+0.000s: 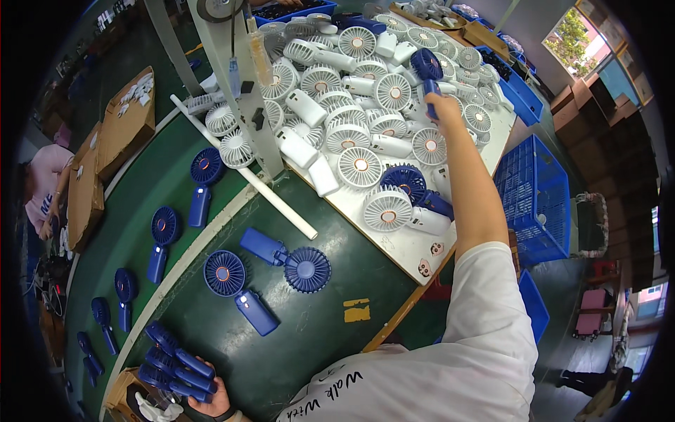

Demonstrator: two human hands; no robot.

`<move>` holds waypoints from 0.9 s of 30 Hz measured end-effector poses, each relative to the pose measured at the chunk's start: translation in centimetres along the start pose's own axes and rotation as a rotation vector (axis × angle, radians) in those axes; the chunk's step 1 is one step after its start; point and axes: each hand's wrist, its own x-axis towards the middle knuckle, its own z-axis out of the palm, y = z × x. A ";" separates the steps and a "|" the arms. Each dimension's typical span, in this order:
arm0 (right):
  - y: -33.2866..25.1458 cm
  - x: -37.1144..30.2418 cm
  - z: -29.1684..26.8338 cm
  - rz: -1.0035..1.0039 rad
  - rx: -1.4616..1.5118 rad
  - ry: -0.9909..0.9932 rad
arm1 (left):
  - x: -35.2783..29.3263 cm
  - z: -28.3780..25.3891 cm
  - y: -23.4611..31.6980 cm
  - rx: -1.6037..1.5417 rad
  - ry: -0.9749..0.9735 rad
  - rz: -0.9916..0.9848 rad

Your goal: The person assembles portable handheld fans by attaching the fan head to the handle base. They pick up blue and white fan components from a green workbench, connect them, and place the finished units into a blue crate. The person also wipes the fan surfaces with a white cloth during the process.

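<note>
My right hand (444, 107) reaches far over the heap of white handheld fans, its fingers closed around the handle of a blue handheld fan (426, 65). At the lower left, my left hand (212, 401) grips the handles of several stacked blue handheld fans (179, 367). Two more blue fans lie on the green table between my arms, one with its round head (224, 273) away from me, the other with its head (307, 270) to the right. Another blue fan (403, 184) is partly buried among the white fans (361, 167).
A white post (246, 105) rises beside the heap, with a white tube (281, 211) at its foot. On the left, blue fans line the curved green belt (130, 239). Blue crates (534, 200) stand at right. A cardboard box (126, 394) sits lower left; another person (49, 176) is far left.
</note>
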 end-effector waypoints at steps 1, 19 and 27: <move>-0.7 -1.3 0.4 -0.009 0.171 -0.055 | -0.3 0.5 -0.2 0.083 -0.004 0.010; 5.2 -21.2 -7.6 -0.121 -0.151 -0.506 | 1.7 5.0 -4.5 0.267 -0.142 -0.015; 3.4 -18.9 -6.5 0.026 -0.294 -0.782 | 1.8 5.1 -6.3 0.259 -0.224 0.021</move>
